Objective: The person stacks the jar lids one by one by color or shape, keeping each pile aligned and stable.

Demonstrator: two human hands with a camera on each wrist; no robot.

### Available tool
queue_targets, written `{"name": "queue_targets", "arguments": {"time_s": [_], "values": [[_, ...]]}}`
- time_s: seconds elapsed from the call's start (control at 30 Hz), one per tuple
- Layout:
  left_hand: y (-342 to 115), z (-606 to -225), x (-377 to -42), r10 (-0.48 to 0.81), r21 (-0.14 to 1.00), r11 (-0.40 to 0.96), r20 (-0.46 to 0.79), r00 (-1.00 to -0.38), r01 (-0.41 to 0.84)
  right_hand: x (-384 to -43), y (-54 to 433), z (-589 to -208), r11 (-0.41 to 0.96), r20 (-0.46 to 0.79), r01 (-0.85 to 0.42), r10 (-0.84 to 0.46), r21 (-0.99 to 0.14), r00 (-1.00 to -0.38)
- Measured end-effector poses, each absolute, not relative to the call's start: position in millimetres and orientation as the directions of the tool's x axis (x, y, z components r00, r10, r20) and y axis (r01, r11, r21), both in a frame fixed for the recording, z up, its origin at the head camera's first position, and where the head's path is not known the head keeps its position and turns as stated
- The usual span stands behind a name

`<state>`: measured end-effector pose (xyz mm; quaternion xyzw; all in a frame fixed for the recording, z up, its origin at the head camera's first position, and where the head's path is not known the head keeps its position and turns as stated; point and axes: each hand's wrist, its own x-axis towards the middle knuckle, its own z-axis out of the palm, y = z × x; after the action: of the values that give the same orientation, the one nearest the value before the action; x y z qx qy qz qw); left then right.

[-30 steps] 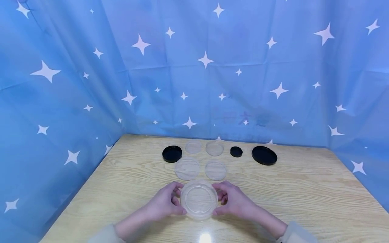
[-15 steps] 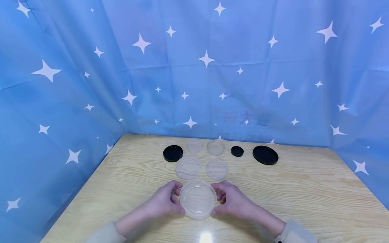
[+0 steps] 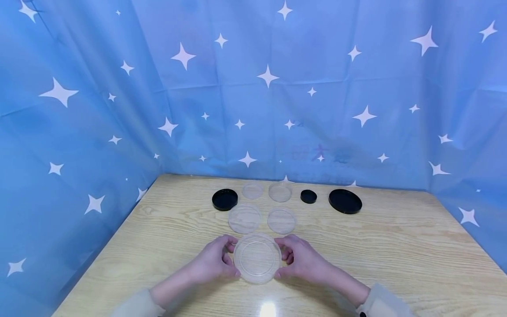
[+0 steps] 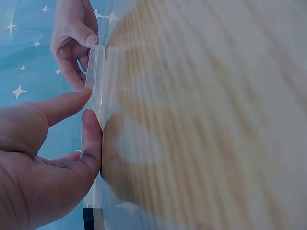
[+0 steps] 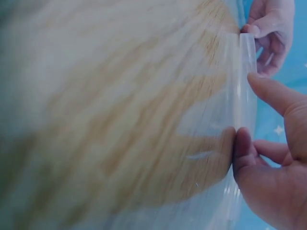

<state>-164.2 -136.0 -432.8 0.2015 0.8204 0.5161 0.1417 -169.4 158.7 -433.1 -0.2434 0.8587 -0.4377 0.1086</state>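
A clear round plastic dish [image 3: 257, 258] lies flat at the front middle of the table, with a raised ring on its top. My left hand [image 3: 217, 260] grips its rim from the left, thumb at the near side and fingers at the far side. Opposite it, my right hand [image 3: 301, 258] holds the right rim in the same way. Seen edge-on in the left wrist view, the dish wall [image 4: 96, 72] stands between thumb and fingers. The right wrist view has the other side of that dish wall [image 5: 247, 62] against the fingertips.
Behind the held dish lie two clear discs [image 3: 244, 219] [image 3: 281, 221]. Farther back are two more clear round pieces [image 3: 252, 190] [image 3: 280, 192]. Black round pieces flank them: one left [image 3: 225, 200], a small one [image 3: 308, 196] and a large one [image 3: 345, 201] right. A blue star-patterned curtain [image 3: 222, 101] borders the table.
The clear dish and both hands have shifted very slightly left and away from me. The grip on its rim looks the same, and the other round pieces stay in place.
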Motion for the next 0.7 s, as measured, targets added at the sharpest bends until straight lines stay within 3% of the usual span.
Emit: {"name": "queue_targets", "arguments": {"time_s": [0.7], "values": [[-145, -428, -168, 0.453, 0.923, 0.361, -0.051, -0.890, 0.131, -177, 162, -415, 0.499, -0.032, -0.291, -0.543, -0.816, -0.839]]}}
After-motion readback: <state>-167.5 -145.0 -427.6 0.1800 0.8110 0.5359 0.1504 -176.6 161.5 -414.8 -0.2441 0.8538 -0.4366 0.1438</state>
